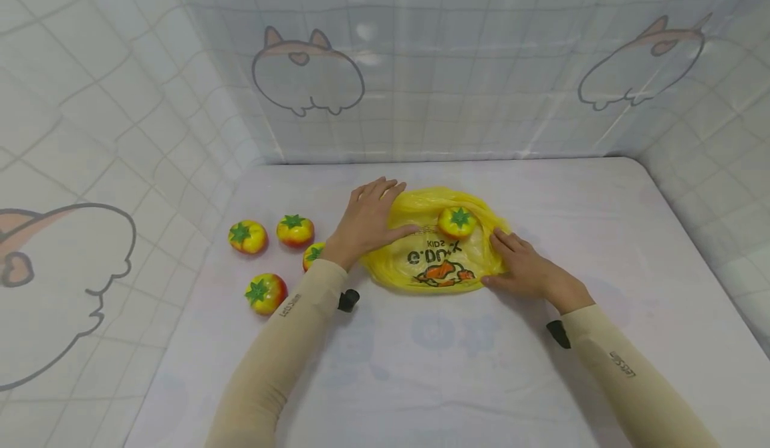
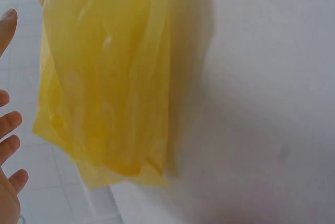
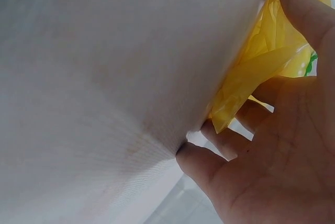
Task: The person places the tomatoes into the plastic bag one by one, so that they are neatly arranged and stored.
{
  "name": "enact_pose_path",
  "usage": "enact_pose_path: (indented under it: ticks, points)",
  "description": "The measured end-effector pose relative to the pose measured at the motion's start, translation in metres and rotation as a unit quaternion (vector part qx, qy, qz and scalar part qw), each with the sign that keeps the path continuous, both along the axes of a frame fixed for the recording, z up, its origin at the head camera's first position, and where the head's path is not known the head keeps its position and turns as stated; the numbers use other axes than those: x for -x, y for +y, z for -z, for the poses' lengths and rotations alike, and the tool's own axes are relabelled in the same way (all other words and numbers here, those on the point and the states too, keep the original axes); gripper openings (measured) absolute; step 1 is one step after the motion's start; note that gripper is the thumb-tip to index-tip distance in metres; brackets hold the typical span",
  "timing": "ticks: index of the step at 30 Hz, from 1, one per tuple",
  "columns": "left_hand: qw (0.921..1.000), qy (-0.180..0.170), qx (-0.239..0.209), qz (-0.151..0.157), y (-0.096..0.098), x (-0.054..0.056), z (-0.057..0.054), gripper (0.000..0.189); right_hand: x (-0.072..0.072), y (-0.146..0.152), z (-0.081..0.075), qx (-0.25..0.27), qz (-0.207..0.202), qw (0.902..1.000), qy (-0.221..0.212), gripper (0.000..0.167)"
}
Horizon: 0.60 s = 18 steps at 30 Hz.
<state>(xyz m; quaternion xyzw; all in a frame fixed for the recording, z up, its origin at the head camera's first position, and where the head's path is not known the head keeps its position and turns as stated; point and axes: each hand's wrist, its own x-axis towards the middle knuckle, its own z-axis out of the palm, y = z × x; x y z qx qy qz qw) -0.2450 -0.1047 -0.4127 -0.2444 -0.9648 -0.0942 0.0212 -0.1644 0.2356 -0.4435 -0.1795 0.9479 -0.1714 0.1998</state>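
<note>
A thin yellow plastic bag [image 1: 391, 271] with dark lettering and an orange print lies spread on the table. One yellow fruit with a green star-shaped leaf top [image 1: 452, 227] sits among its folds toward the far right, plastic ruffled up behind it. My left hand [image 1: 369, 217] is over the bag's left side, fingers extended and thumb pointing across it; the left wrist view shows those fingers spread apart beside the bag. At the bag's right edge, my right hand [image 1: 523, 267] touches the plastic with loosely bent, spread fingers, its thumb [image 3: 306, 12] against the bag.
Several more yellow-red fruits with green tops lie left of the bag, one [image 1: 248, 237] farthest left and one [image 1: 312, 254] partly behind my left forearm. White tiled-pattern sheets [image 1: 433, 100] rise behind and at both sides of the white table [image 1: 421, 381].
</note>
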Motion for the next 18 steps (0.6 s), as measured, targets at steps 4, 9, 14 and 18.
enact_pose_path:
  ticks: [4, 9, 14, 18]
  points:
    - [0.9998, -0.008, -0.008, -0.014, -0.008, -0.002, -0.003, 0.096, 0.0, 0.001, 0.0, 0.001, -0.002, 1.0, 0.002, 0.095]
    - [0.9994, -0.013, -0.008, -0.031, -0.021, -0.003, -0.004, 0.095, -0.001, 0.001, 0.0, 0.004, 0.0, 1.0, 0.004, 0.095]
    - [0.9987, -0.015, -0.014, -0.047, -0.039, -0.007, -0.002, 0.095, -0.002, 0.001, 0.0, 0.008, 0.0, 1.0, 0.004, 0.095]
    - [0.998, -0.007, -0.021, -0.06, -0.057, -0.009, 0.001, 0.095, -0.001, 0.001, 0.0, 0.008, -0.002, 1.0, 0.006, 0.096]
